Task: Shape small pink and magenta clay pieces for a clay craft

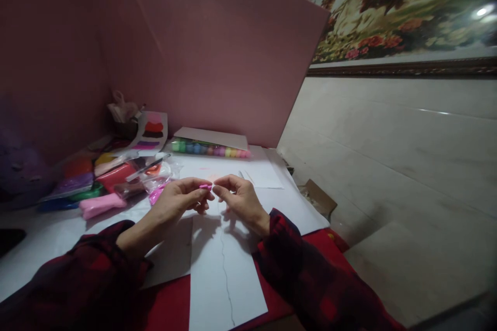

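A small piece of bright pink clay (205,186) is pinched between the thumb and finger of my left hand (179,199). My right hand (243,200) is close beside it, with thumb and index finger near the right end of the pink piece; whether they grip any of it is too small to tell. Both hands hover above a white paper strip (217,279) with a wavy pencil line drawn lengthwise.
Bagged coloured clay (116,176) lies in a pile at the left, with a pink packet (101,205) in front. Behind the hands are a tray of coloured pots (209,149) and a painted sheet (163,126). A cardboard box (320,196) stands beyond the right edge.
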`<state>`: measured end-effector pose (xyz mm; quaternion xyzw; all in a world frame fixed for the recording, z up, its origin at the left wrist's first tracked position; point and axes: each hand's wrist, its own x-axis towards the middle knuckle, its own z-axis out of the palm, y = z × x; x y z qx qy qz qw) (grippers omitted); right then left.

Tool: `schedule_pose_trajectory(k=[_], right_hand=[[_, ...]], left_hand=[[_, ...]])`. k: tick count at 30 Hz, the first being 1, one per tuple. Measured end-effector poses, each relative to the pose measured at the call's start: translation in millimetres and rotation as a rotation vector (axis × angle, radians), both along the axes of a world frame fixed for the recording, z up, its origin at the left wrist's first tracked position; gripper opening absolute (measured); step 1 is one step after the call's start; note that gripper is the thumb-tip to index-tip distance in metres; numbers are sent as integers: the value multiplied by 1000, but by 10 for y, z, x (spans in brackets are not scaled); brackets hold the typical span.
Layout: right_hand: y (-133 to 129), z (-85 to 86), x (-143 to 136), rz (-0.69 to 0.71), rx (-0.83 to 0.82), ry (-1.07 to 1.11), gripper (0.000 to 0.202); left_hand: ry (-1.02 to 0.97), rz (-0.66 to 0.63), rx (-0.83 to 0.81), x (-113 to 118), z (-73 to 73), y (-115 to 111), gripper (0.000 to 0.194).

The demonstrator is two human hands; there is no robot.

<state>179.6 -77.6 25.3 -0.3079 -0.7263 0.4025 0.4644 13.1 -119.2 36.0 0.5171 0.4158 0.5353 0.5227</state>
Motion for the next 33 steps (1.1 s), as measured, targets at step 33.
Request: schedule_pose_trajectory(k=[33], right_hand=[[10,35,-69,205,-265,257,33]], left_hand=[[-56,87,39,6,3,-4,23]])
